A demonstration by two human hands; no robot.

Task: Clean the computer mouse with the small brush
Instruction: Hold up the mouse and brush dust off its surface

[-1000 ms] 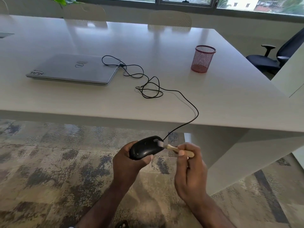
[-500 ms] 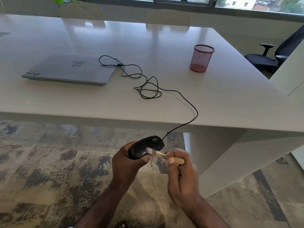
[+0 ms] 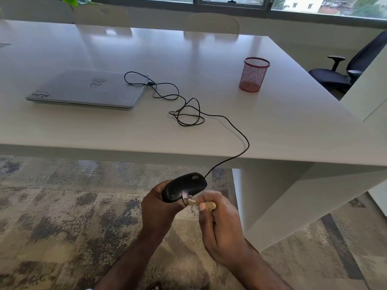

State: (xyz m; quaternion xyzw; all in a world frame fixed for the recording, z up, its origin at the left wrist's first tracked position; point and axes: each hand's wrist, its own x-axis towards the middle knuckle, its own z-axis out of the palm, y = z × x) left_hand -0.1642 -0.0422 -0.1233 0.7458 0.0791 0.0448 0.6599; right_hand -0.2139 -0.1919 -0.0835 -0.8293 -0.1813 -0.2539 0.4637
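Left of your right grip (image 3: 217,222), clenched on the brush (image 3: 201,203), the mouse (image 3: 184,187) sits clasped in your left grip (image 3: 159,208), off the bench (image 3: 272,122). Its long axis rises away rightward; bristles touch its near flank.

Two bare hands were in shot, the left hand (image 3: 159,206) and the right hand (image 3: 219,222). One glossy black corded computer mouse (image 3: 184,186) was there, and one small brush with a pale wooden handle (image 3: 201,203). On the one white table (image 3: 209,65) sat one closed silver laptop (image 3: 88,88), one red wire-mesh pen cup (image 3: 253,74) and one tangled black cable (image 3: 188,114). Two pale chair backs (image 3: 211,25) showed behind it, and one dark office chair (image 3: 343,72) stood off to the right.
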